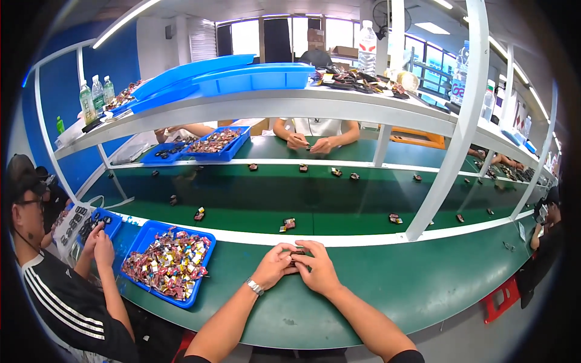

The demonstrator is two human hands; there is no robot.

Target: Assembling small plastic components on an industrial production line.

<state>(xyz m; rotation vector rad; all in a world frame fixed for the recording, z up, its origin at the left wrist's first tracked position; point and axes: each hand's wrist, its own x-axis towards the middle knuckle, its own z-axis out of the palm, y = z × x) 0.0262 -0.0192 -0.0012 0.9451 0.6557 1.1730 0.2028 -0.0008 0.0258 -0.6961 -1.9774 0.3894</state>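
small dark part (298, 255), mostly hidden, pinched between both hands' fingertips, just above green bench edge

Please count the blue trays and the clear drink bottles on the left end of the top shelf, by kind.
Blue trays on the green benches: 4
Blue trays on the top shelf: 2
Clear bottles at the shelf's left end: 3
Total: 9

To your left a blue tray (140, 239) of small colourful parts sits on the green bench (423, 284). Across from you, the conveyor belt (254, 199) carries scattered small pieces, and water bottles (97, 97) stand on the white shelf (315, 106).
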